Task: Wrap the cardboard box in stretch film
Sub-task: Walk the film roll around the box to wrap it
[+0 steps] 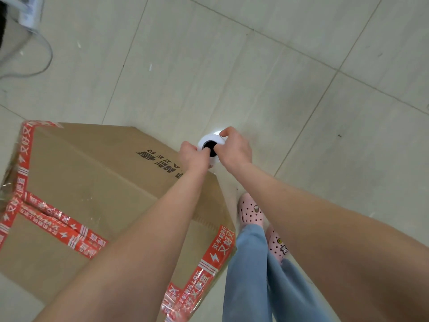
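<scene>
A large brown cardboard box (97, 182) with red printed tape on its seams and corners stands on the floor at the lower left. Just past its far right corner I hold a white roll of stretch film (210, 140), seen end-on with its dark core facing up. My left hand (193, 156) grips the roll's near left rim, with fingers curled at the core. On the right side, my right hand (234, 149) grips the rim from above. Any film drawn off the roll is too clear to make out.
Pale floor tiles (301, 77) spread out beyond and to the right of the box. My legs in blue trousers and pink perforated clogs (250, 211) stand right beside the box's right corner. A white power strip with a grey cable (30, 15) lies at the top left.
</scene>
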Tool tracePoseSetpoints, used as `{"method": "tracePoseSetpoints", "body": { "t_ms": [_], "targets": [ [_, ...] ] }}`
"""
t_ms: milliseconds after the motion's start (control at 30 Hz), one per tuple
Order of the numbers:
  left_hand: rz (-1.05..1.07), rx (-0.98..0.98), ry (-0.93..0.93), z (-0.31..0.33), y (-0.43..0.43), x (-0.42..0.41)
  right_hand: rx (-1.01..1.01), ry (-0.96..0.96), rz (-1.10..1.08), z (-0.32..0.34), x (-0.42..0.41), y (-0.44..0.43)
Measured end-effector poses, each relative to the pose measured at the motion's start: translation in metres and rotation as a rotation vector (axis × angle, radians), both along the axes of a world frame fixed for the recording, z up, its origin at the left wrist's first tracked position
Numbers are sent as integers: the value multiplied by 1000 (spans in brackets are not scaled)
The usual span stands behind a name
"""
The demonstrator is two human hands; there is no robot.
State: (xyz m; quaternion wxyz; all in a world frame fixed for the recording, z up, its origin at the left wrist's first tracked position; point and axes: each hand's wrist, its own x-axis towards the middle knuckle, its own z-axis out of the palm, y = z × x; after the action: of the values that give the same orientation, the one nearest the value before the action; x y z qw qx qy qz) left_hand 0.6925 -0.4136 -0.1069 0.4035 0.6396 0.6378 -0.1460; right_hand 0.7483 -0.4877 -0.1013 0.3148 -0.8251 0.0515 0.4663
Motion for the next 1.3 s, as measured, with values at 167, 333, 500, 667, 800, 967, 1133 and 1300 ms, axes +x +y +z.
{"method": "tracePoseSetpoints", "body": {
  "t_ms": [167,333,500,667,800,967,1133,1300],
  "targets": [
    [-208,-26,87,-1,25,-10,-13,-1,85,2,-11,17],
    [-878,176,167,5,38,-3,-7,6,169,3,-15,29],
    [-980,221,174,2,49,3,-10,18,315,5,-2,35],
    [-589,144,166,1,55,18,-15,-3,355,5,27,51],
    [-48,42,176,-3,57,22,-13,114,279,5,46,59],
    [72,-48,188,1,69,27,26,161,282,3,63,81],
    [-279,145,191,7,75,39,5,173,330,7,64,89],
    [-406,212,191,9,78,44,-22,151,407,10,69,99]
  ]
}}
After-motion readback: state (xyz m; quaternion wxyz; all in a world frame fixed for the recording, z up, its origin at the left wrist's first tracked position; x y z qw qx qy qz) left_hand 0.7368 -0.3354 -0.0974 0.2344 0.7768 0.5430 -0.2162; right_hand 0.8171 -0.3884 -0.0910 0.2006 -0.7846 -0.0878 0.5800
